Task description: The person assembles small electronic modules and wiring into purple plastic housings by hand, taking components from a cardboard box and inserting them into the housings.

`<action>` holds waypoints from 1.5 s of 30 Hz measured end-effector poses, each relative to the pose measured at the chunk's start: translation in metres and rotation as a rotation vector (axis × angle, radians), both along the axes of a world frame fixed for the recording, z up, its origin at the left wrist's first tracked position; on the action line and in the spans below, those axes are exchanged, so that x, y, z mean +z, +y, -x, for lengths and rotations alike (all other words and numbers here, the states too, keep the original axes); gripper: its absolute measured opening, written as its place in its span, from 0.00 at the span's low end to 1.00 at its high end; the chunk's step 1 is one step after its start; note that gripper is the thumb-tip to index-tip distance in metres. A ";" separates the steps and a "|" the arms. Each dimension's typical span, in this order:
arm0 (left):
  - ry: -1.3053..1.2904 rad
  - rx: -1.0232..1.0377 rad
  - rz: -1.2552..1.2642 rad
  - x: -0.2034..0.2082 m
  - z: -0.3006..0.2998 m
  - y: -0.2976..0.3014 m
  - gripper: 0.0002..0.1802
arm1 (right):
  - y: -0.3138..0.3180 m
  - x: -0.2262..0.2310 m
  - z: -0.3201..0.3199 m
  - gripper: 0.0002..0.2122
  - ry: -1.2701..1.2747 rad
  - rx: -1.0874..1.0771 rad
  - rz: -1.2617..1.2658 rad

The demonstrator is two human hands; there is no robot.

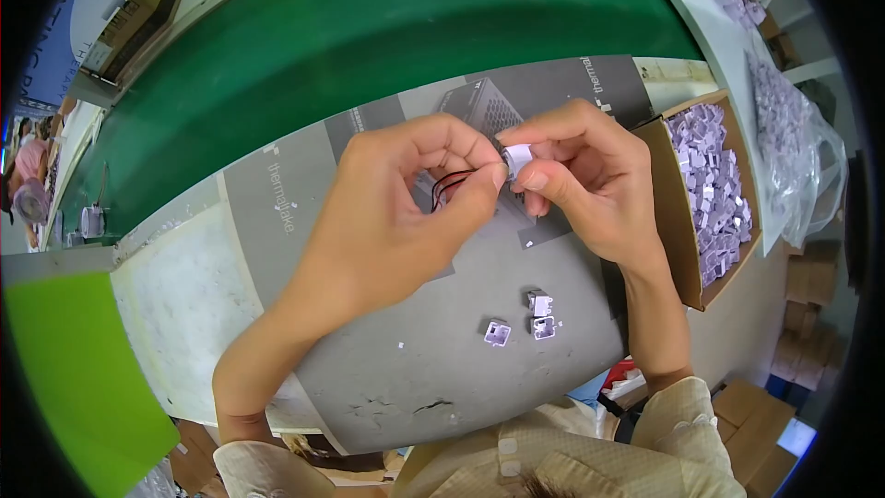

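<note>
Over the grey printed mat (378, 360), both hands meet at a small white plastic housing (519, 157). My right hand (590, 175) pinches this housing between thumb and fingers. My left hand (406, 212), its thumb and index finger pressed together, grips thin red and black wires (447, 184) right beside the housing. The wires' tips are hidden by the fingers, so I cannot tell how far they enter it. Nearer to me on the mat lie three loose white housings (497, 333), two of them close together.
A cardboard box (678, 212) full of similar white housings stands at the right. Beyond the mat runs a green conveyor belt (369, 55). Clear plastic bags (784, 148) with more parts are at the far right. A bright green panel (74, 369) is at the left.
</note>
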State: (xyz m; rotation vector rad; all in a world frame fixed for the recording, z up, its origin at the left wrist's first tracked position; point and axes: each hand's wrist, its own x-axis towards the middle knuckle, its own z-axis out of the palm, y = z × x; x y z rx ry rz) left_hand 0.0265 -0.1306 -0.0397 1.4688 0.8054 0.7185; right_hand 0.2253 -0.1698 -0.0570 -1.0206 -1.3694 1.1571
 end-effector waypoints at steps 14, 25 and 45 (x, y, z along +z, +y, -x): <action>-0.143 -0.023 0.317 0.013 0.000 0.003 0.08 | -0.002 -0.005 0.005 0.11 0.014 -0.112 -0.284; -0.068 0.046 0.103 0.007 -0.002 -0.005 0.05 | 0.001 -0.007 0.001 0.08 0.146 0.042 0.020; -0.120 -0.103 0.324 0.002 0.007 0.017 0.09 | 0.005 -0.009 -0.001 0.14 -0.098 -0.062 -0.266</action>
